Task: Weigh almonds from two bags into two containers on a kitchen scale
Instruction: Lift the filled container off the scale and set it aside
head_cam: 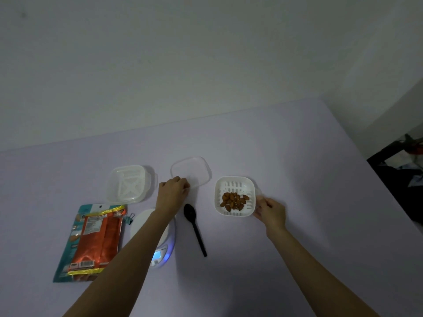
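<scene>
Almonds, small and brown, sit in the white square plastic basket. The right hand grips its edge to keep it still. The left hand pinches the clear flat plastic lid, probably to cover it.

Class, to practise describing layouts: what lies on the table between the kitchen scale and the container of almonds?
A black spoon, as the head view shows.
</scene>
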